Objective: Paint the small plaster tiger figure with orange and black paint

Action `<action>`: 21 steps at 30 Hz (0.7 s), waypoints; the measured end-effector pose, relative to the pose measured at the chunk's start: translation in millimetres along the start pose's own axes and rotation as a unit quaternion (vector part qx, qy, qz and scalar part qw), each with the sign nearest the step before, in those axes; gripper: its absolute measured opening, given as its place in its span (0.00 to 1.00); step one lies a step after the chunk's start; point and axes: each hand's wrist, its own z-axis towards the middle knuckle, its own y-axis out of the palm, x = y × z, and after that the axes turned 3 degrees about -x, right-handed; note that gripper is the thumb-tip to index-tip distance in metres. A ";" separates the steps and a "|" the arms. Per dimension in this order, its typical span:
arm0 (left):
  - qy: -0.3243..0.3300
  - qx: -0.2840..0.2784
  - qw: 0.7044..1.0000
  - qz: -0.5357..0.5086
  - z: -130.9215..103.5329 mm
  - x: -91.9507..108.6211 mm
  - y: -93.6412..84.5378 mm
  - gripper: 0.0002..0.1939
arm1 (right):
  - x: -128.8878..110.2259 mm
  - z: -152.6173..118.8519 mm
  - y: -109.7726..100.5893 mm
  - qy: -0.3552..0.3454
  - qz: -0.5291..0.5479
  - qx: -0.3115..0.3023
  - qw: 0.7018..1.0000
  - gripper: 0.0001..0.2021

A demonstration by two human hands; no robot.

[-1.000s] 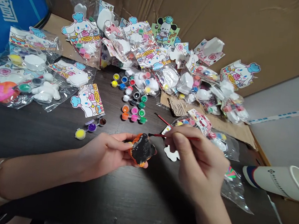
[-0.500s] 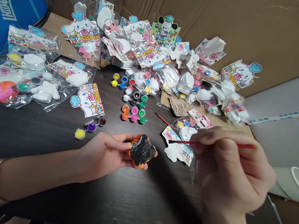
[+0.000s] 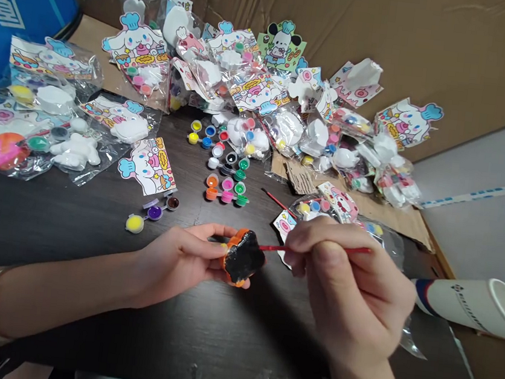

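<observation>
Near the middle, my left hand grips a small figure with an orange rim and a glossy black face, held by its edge. My right hand pinches a thin red paintbrush, whose tip meets the right edge of the black face. Just behind them stand small open pots of orange, pink and green paint, with yellow, blue, red, white and black ones further back. A strip with yellow, purple and brown paint lies left of the figure. A second red brush rests behind my right hand.
Clear bags with white figures and paint pots pile along the back against cardboard. More bags lie at the left. A paper cup stands at the right. A printed card lies left of the pots.
My right hand has moved left, bringing the brush from beside the figure to its black face. The figure has turned and shifted slightly right in my left hand. More of the cup shows.
</observation>
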 end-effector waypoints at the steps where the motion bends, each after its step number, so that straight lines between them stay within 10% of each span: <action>1: 0.000 0.002 1.000 0.001 -0.3 -0.1 0.3 0.17 | -0.1 -0.2 0.0 0.001 0.003 -0.019 1.000 0.09; 21: 0.013 0.033 0.999 0.004 -1.2 -1.0 1.4 0.19 | -4.1 -0.9 -0.1 0.036 -0.040 0.002 0.999 0.09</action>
